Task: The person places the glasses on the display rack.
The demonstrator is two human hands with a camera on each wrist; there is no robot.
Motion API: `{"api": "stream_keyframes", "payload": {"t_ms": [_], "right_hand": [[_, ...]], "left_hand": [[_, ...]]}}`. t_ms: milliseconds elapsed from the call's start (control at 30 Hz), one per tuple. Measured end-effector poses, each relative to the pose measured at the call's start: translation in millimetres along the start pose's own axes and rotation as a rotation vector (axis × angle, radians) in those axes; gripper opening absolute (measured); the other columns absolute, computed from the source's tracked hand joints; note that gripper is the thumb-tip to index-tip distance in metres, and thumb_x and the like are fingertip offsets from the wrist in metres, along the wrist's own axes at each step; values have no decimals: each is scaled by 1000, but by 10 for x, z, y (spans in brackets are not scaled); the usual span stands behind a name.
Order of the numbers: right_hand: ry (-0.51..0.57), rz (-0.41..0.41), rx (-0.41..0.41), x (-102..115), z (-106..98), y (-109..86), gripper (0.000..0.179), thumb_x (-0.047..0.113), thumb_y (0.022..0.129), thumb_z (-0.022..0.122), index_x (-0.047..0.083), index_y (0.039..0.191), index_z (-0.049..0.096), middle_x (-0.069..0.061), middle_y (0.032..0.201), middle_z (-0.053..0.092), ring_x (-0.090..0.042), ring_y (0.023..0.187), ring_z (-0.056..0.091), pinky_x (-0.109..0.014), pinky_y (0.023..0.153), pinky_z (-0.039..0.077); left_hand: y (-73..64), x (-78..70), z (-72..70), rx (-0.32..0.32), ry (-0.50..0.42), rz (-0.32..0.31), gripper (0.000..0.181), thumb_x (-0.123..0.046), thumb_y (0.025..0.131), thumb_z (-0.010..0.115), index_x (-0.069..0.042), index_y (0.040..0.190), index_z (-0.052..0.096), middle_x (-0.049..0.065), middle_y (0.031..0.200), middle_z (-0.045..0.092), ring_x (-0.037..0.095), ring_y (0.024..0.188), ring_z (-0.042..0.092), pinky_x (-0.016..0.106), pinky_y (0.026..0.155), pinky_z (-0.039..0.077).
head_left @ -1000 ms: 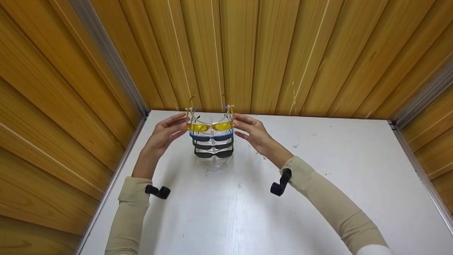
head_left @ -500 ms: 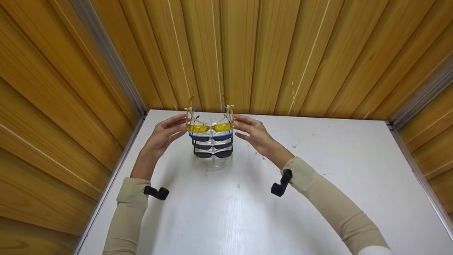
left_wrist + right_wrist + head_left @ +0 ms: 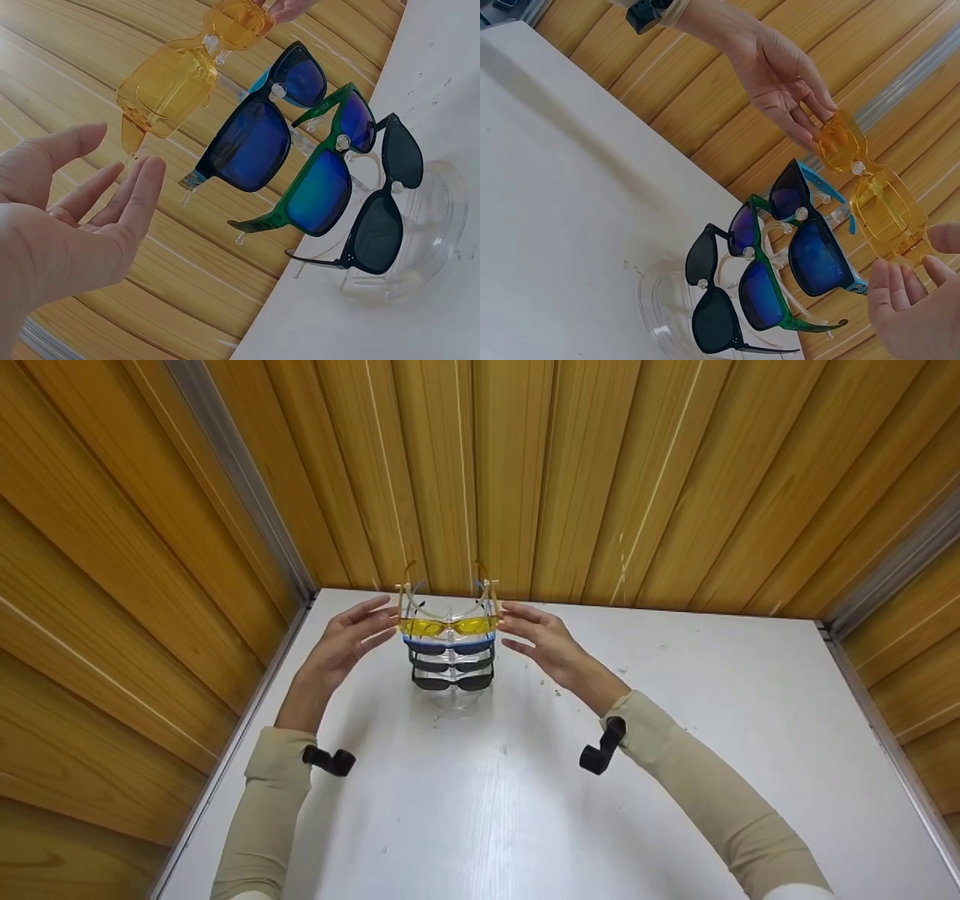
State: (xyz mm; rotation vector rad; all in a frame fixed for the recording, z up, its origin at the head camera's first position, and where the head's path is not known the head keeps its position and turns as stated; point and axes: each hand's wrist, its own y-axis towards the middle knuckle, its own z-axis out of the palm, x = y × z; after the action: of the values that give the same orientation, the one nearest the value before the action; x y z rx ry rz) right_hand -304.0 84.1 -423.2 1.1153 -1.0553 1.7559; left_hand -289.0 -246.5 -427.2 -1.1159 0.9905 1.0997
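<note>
Yellow-tinted glasses (image 3: 472,625) sit at the top of a clear display stand (image 3: 656,307). Below them hang blue-and-black sunglasses (image 3: 251,146), green-framed sunglasses (image 3: 319,191) and, lowest, black sunglasses (image 3: 379,232). My left hand (image 3: 341,641) is spread beside the left temple of the yellow glasses, its fingertips slightly apart from it. On the other side, my right hand (image 3: 551,641) has its fingers loosely extended by the right temple; whether they touch it cannot be told. In the right wrist view, the right fingers partly hide that temple.
The stand is near the back edge of a white table (image 3: 480,810). Wood-patterned panels (image 3: 510,472) rise behind it and on the left, with metal strips at the corners. Small marks dot the tabletop right of the stand.
Both hands have eased slightly outward from the yellow glasses, the left more visibly. The glasses stay in place on the stand, and the head view has shifted a little.
</note>
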Motion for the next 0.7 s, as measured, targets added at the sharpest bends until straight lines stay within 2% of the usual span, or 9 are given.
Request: {"api": "stream_keyframes", "payload": {"t_ms": [167,300,433,533,700], "right_hand": [[-31,1,12,61,-177,-61,52,14,106,56,6,155,42,-14,159,45,-29,147,43,-41,122,41],[-28,-24,9,152,-381,-145,54,16,106,54,5,157,38,-14,162,40,-29,151,38,-41,125,37],[-39,-78,19,244,-634,-267,56,16,108,50,5,159,31,-15,165,34,-30,155,32,-42,128,32],[-90,-121,47,299,-858,-346,59,18,109,48,5,162,24,-15,168,26,-28,158,24,-43,130,26],[-204,-193,84,327,-1221,-445,68,23,109,49,7,164,13,-11,173,12,-25,161,9,-46,133,13]], "left_hand": [[15,-25,-22,23,84,19,53,-19,102,63,-12,153,47,12,150,55,28,142,50,40,121,42],[-4,-7,-107,37,249,68,56,-22,104,61,-12,155,43,16,154,50,31,144,47,43,123,40],[-72,61,-255,42,377,79,62,-24,104,61,-11,159,35,16,160,43,32,148,43,45,125,36],[-144,95,-350,19,400,77,69,-28,104,60,-13,163,26,15,166,32,33,153,34,49,128,28],[-227,105,-415,-74,496,95,77,-37,103,61,-21,165,18,11,172,18,33,158,20,58,129,20]]}}
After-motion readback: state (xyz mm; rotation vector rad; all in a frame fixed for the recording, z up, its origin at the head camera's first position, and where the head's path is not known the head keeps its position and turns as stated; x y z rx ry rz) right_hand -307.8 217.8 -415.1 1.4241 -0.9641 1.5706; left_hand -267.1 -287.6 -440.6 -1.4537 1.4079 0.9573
